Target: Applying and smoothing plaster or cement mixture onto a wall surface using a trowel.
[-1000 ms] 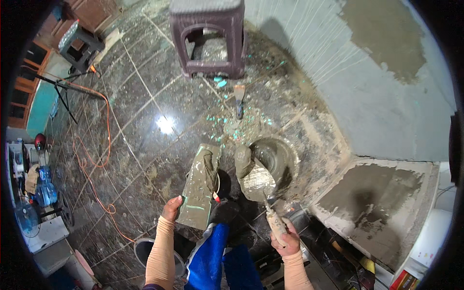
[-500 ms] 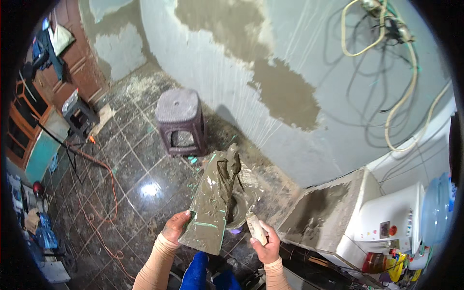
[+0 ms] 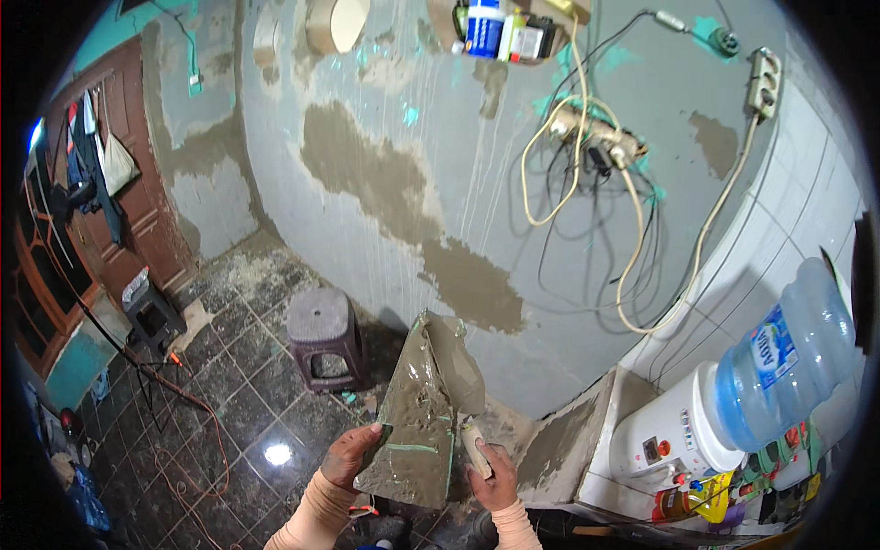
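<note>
Grey wall point(image 3: 513, 261) spanning the scene, only part-coated by the look of it: brown patches point(image 3: 472, 284) on, broad stretches without. Before it, a mortar-smeared board point(image 3: 408, 463), left hand point(image 3: 354, 456) clamping its edge; trowel point(image 3: 461, 371) alongside, right hand's point(image 3: 495, 478) fingers wrapped round the handle.

Two hands point(image 3: 353, 456), one board point(image 3: 408, 477), one trowel point(image 3: 474, 446); before me, two stools point(image 3: 321, 316), one water dispenser point(image 3: 665, 426) and one door point(image 3: 147, 215).
</note>
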Tool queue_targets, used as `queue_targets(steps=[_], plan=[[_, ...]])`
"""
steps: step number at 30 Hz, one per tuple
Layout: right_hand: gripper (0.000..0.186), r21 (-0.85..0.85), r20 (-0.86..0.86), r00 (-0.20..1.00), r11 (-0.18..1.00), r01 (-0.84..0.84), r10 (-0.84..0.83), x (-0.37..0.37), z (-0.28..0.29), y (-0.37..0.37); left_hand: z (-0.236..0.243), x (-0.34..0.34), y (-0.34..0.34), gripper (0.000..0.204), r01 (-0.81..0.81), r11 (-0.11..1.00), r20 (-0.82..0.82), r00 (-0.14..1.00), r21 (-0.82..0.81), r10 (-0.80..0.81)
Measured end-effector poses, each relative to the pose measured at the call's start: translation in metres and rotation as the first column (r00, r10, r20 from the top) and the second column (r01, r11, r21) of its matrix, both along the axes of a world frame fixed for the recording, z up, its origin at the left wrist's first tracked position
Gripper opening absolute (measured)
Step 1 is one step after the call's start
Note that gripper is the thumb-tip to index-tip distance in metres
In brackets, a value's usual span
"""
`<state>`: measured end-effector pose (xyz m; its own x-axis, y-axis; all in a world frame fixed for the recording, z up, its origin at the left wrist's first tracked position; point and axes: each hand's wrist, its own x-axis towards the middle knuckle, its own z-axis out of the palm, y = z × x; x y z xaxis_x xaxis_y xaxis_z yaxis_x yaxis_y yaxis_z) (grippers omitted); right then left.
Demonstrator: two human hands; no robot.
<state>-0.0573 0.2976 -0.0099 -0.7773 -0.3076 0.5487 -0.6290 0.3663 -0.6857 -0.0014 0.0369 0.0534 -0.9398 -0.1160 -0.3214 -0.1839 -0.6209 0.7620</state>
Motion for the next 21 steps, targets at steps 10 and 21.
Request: queue_targets(steps=[10, 21], plan=[[0.050, -0.069, -0.078, 0.997, 0.997, -0.016, 0.011, 0.001, 0.064, 0.023, 0.126, 0.014, -0.009, 0.036, -0.002, 0.981, -0.068, 0.998, 0.196, 0.016], [0.051, 0.000, 0.047, 0.993, 0.994, 0.107, -0.107, 0.037, 0.056, 0.038, 0.174, 0.016, -0.017, 0.046, -0.016, 0.988, -0.159, 0.987, 0.157, 0.041]])
